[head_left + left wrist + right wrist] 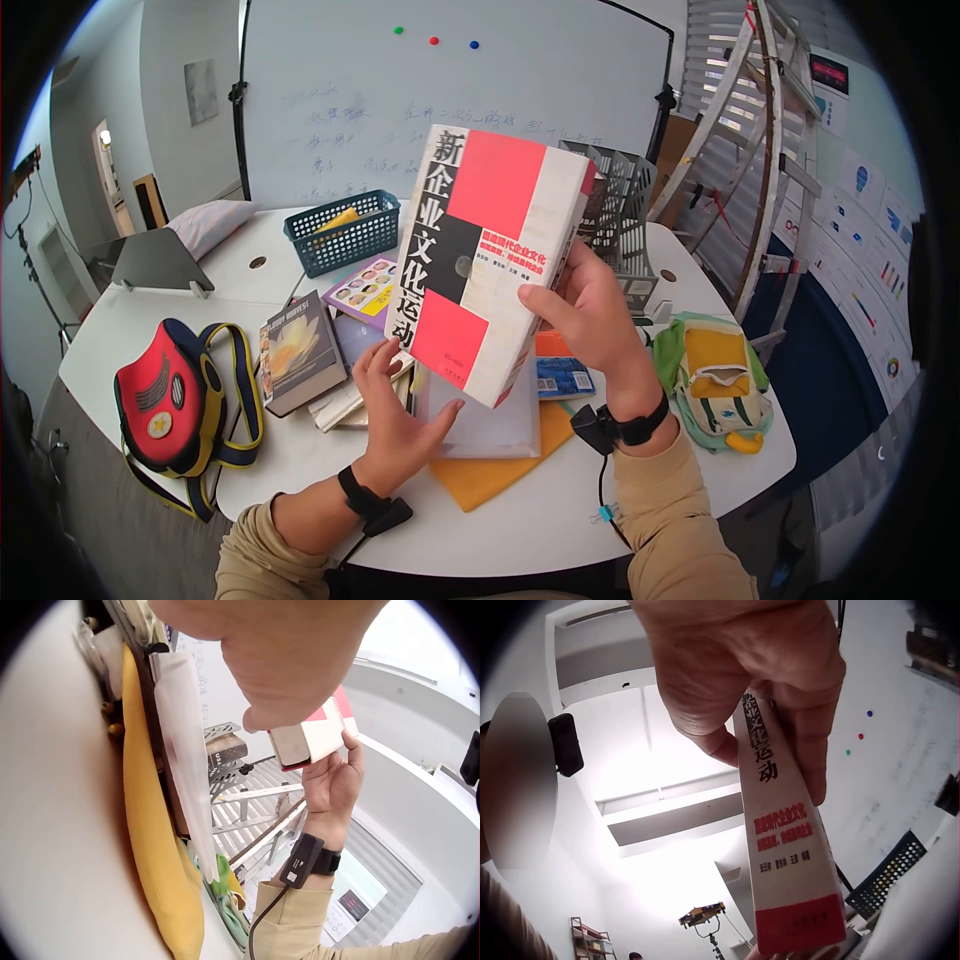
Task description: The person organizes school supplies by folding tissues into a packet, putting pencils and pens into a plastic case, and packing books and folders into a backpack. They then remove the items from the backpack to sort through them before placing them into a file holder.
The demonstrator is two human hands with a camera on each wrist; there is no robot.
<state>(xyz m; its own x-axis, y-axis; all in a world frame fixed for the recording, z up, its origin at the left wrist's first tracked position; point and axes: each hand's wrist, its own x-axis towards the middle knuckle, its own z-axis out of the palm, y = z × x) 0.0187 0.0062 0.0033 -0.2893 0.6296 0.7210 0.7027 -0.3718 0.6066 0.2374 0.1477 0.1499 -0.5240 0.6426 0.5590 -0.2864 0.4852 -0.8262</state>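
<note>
Held up in the middle of the head view is a thick red, white and black book with large Chinese characters down its cover. My right hand grips it at the spine side, thumb over the front cover. In the right wrist view the white spine with its red lower band faces the camera, between thumb and fingers of that hand. My left hand is below the book's lower left corner, fingers spread and loosely bent, holding nothing. Beneath the book lie a translucent plastic folder and a yellow cloth-like sheet.
On the left, a dark book with a flower cover lies near a red and navy backpack. Behind stand a teal basket and a grey file rack. A small green and yellow backpack is on the right, near a stepladder.
</note>
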